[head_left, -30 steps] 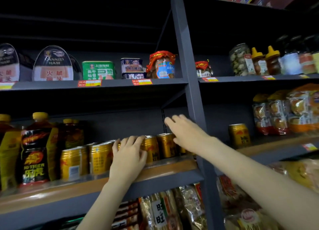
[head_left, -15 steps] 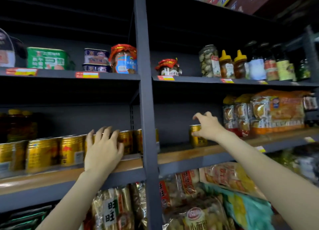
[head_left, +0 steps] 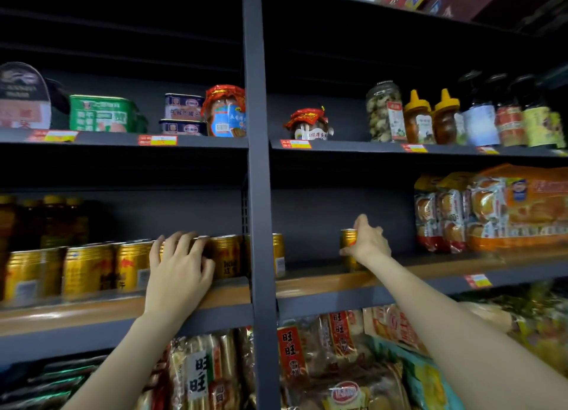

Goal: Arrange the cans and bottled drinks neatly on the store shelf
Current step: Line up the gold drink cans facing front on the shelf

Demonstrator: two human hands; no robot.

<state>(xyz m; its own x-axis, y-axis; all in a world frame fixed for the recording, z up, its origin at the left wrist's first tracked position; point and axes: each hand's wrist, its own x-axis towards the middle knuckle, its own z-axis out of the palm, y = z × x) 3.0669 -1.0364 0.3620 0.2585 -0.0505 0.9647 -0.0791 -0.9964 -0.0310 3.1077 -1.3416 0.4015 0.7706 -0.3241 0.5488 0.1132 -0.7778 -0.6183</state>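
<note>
My right hand (head_left: 367, 243) has just crossed the upright and now clamps the stray gold can (head_left: 348, 240); left hand (head_left: 179, 266) rests spread against the can row (head_left: 92, 268), ready to receive it.

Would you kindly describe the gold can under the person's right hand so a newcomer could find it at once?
Start at the grey upright post dividing the shelving, then look right along the wooden-edged middle shelf. A lone gold can stands there under the right hand, left of the bagged pastries. Unlike the gold cans packed in a row left of the post, it stands by itself.
</note>
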